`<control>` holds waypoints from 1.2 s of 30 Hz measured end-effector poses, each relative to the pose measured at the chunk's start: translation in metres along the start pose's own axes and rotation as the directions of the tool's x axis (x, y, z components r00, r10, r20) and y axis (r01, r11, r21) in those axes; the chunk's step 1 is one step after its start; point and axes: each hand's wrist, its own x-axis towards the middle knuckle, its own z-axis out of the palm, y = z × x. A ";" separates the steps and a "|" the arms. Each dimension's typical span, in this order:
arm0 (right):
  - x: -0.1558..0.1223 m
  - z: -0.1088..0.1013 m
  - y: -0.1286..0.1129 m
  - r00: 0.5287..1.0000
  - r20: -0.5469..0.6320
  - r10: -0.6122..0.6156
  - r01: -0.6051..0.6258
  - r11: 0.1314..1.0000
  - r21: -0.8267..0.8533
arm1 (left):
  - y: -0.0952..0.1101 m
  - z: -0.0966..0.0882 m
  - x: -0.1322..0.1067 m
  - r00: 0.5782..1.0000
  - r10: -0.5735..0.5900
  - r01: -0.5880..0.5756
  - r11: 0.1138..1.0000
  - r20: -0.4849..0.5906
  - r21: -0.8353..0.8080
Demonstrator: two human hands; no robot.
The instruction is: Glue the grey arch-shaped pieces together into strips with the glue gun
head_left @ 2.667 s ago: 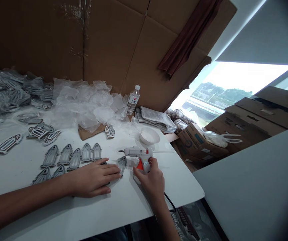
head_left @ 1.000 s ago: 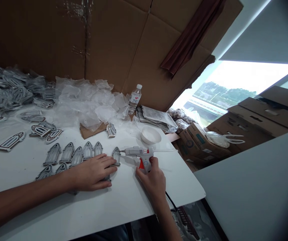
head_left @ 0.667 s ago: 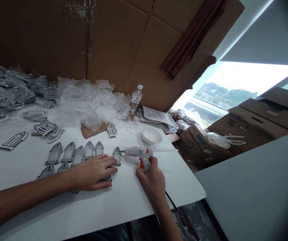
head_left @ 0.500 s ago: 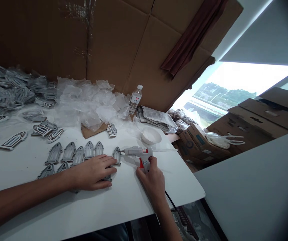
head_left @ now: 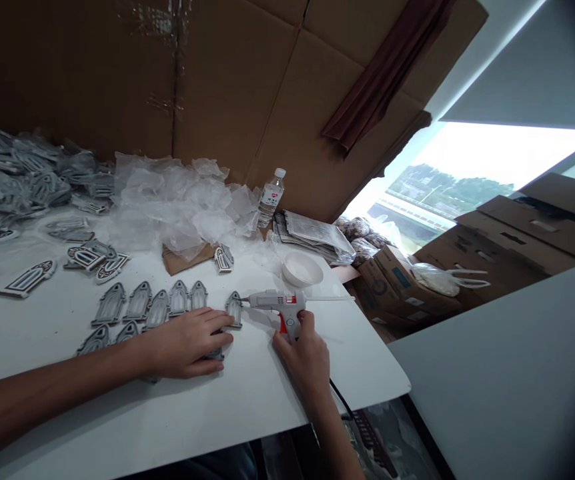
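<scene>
1. White table [head_left: 247, 407] set against a wall of flattened cardboard [head_left: 227, 87]; a bright window is off to the right.
2. Right hand [head_left: 306, 358]: clenched around the handle of the glue gun [head_left: 276, 302]. The gun stands upright with its nozzle pointing left, and a dark cord runs from below the wrist over the table edge.
3. The nozzle tip sits at the right edge of one arch-shaped piece [head_left: 234, 309] lying flat on the table (contact or a hair apart: cannot tell).
4. Left hand [head_left: 187, 343]: released, palm down, fingers flat on the table. The fingertips are at the lower left edge of that piece. A second piece [head_left: 215, 355] lies partly covered under the fingers.
5. The arch-shaped piece therefore lies between the two hands, just beyond the left fingertips and ahead of the right fist.
6. A row of like pieces [head_left: 152, 303] lies just left of it, tops pointing away from the person.
7. Farther back: a heap of clear plastic wrappers [head_left: 177, 207], a water bottle [head_left: 271, 198] and a white bowl [head_left: 301, 270] near the gun.
</scene>
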 end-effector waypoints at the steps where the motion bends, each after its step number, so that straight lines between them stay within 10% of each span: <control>1: 0.000 0.000 0.000 1.000 -0.002 0.004 -0.004 1.000 0.001 | 0.000 0.001 0.000 1.000 0.002 -0.002 1.000 -0.001 0.001; 36: 0.001 -0.001 -0.002 1.000 -0.010 0.013 -0.013 0.999 -0.033 | 0.000 0.000 0.001 1.000 -0.001 0.001 1.000 -0.013 -0.007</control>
